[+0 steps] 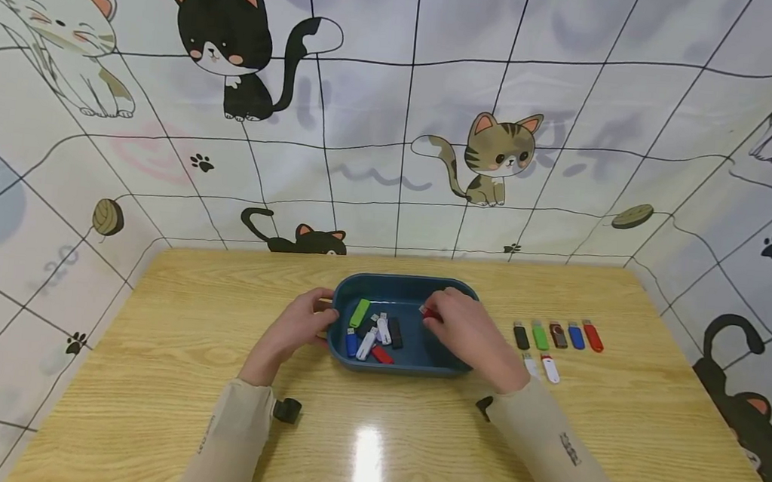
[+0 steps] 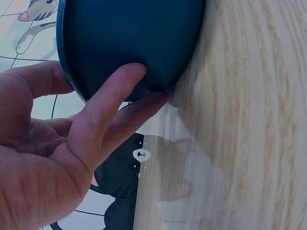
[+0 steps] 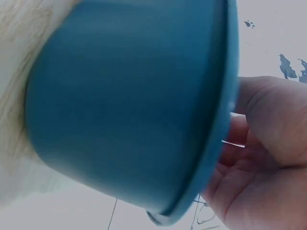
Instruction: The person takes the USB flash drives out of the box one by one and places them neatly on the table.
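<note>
A dark blue oval tub (image 1: 399,368) holds several USB sticks in its left half. My left hand (image 1: 296,323) grips the tub's left end, thumb at the rim and fingers against the outer wall (image 2: 129,33). Over the tub's right half, my right hand (image 1: 464,326) pinches a red USB stick (image 1: 429,313), mostly covered by the fingers. In the right wrist view the tub wall (image 3: 124,105) hides the fingertips. A green stick (image 1: 360,313), a blue stick (image 1: 351,343), a white stick (image 1: 367,343) and another red stick (image 1: 382,355) lie inside.
Right of the tub, USB sticks lie in a row: black (image 1: 521,335), green (image 1: 540,335), brown (image 1: 558,335), blue (image 1: 576,335) and red (image 1: 592,336). Below them lie white ones (image 1: 550,368), one partly behind the right forearm. A cat-printed cloth (image 1: 382,120) surrounds the wooden table (image 1: 218,296).
</note>
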A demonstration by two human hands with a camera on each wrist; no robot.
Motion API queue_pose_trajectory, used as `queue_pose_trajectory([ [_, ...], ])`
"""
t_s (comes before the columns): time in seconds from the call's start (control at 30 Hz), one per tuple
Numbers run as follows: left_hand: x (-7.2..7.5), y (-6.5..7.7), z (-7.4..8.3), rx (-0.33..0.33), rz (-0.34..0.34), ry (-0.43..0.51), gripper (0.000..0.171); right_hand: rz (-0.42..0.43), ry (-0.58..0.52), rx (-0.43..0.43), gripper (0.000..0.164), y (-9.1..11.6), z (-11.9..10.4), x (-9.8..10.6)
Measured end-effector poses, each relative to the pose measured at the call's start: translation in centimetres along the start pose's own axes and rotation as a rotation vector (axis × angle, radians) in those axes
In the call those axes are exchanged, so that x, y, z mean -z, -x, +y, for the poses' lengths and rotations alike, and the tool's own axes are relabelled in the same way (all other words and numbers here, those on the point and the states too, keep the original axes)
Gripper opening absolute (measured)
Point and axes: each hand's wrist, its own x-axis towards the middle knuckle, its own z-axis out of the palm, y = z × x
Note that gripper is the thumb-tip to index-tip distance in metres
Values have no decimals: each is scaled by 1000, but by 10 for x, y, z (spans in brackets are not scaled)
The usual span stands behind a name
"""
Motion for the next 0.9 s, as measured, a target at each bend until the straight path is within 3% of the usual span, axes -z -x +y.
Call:
queue_pose_trajectory([
  [0.9, 2, 1, -1, -14, -13, -4, 46, 96, -30, -90, 13, 31, 19, 33],
])
